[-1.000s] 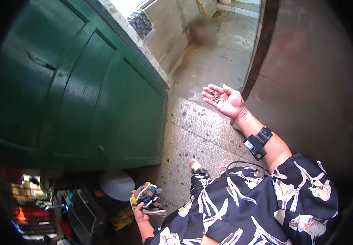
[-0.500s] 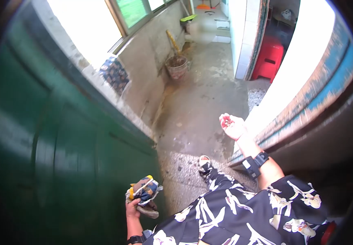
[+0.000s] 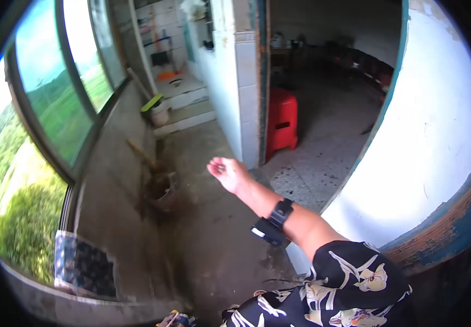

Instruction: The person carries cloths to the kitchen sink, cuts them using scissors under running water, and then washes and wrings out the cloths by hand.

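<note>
My right hand (image 3: 229, 173) is stretched out in front of me, palm up, with the fingers curled around some small bits (image 3: 222, 168) too small to name. A black device is strapped to that forearm. At the bottom edge only the top of a colourful cloth bundle (image 3: 176, 319) shows; my left hand, which would be under it, is out of the frame.
A bucket (image 3: 160, 188) with a yellow handle stands by the left wall, below windows (image 3: 44, 87). Beyond are steps (image 3: 186, 117) and a small bucket (image 3: 159, 113) with a green item. Right, a doorway shows a red stool (image 3: 283, 120); a white wall (image 3: 426, 131) borders it.
The view has moved forward past the green door and tilted up, showing the windows and doorway. My right hand has curled more, and my left hand has dropped out of view.
</note>
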`<state>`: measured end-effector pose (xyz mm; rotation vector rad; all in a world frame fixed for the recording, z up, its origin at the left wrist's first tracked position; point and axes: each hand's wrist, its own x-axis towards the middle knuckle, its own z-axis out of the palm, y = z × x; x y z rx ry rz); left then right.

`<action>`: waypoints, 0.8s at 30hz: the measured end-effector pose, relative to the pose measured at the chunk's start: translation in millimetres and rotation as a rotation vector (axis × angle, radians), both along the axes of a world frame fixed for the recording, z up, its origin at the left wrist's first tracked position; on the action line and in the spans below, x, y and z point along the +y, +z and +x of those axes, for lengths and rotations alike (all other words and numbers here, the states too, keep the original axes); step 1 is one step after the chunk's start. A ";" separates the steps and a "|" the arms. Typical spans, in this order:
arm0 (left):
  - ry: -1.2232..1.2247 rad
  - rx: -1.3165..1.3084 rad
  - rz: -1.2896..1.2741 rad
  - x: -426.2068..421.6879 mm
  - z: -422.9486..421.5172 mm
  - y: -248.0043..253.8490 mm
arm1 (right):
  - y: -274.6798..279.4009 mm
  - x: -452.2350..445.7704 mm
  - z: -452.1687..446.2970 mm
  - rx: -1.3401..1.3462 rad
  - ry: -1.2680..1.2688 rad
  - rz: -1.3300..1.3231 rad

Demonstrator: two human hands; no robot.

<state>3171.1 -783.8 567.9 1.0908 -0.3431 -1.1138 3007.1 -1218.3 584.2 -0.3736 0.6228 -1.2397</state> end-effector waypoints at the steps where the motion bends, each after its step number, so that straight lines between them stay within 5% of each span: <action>1: -0.111 -0.072 0.025 -22.8 17.7 -1.0 | 28.6 -18.6 14.8 0.001 -0.043 -0.089; 5: -0.279 0.082 -0.119 -99.7 71.3 -1.8 | 103.6 -70.9 64.8 -0.088 -0.223 -0.333; 6: -0.325 -0.067 0.107 -108.8 78.4 10.4 | 134.6 -68.7 61.8 -0.093 -0.271 -0.356; 7: -0.514 -0.861 -0.306 -128.7 119.2 -35.4 | 144.9 -85.0 74.0 -0.083 -0.310 -0.377; 8: -0.500 -0.857 -0.288 -155.3 137.4 -63.8 | 149.8 -102.7 79.1 -0.082 -0.363 -0.428; 11: -0.245 0.342 -0.032 -182.3 197.7 -134.3 | 181.7 -145.6 97.2 -0.134 -0.402 -0.438; 13: -0.285 0.410 0.096 -184.4 229.6 -159.0 | 222.6 -141.1 100.7 -0.012 -0.522 -0.562; 16: -0.162 0.325 0.155 -199.0 230.6 -128.2 | 260.4 -121.9 111.8 0.116 -0.653 -0.877; 18: -0.064 0.319 0.213 -201.5 224.2 -116.6 | 239.8 -126.4 132.7 0.222 -0.799 -1.020; 21: -0.014 0.310 0.240 -214.6 216.4 -97.9 | 157.5 -162.9 166.3 0.385 -0.675 -0.983; 23: 0.020 0.280 0.256 -213.6 210.3 -97.1 | 70.3 -185.4 176.7 0.946 -0.369 -1.063; 24: 0.037 0.285 0.256 -214.3 203.8 -88.5 | 24.1 -193.4 181.1 0.894 0.115 -0.853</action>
